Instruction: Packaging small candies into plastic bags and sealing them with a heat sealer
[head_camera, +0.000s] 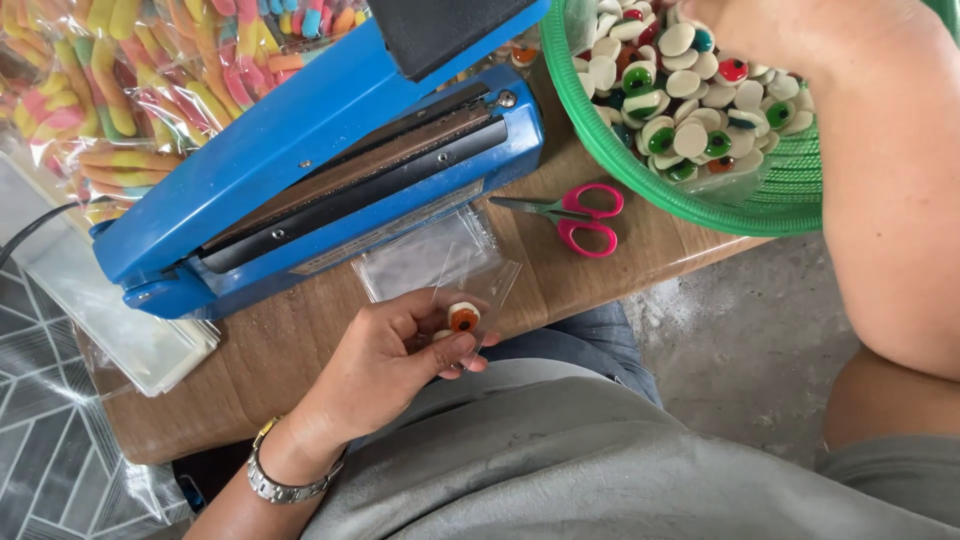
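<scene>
1. Left hand (385, 365): fingers (455, 350) pinch a small clear bag (470, 290) holding one orange-centred eye candy (463, 317), above the counter (300, 340) edge.
2. Right hand (760, 25): inside the green basket (740, 205) of candies; whether it grips anything cannot be told.

A low wooden table (300, 345) carries a blue heat sealer (330, 170), lid raised, across its middle. Right of the sealer lie pink-handled scissors (575, 218), with a green mesh basket (720, 205) of round eye-shaped candies just beyond them; in front of the sealer lies a stack of clear plastic bags (420, 255). Behind the sealer sit bagged striped gummies (130, 80), and at its left end lies 1 clear flat box (90, 310).
</scene>
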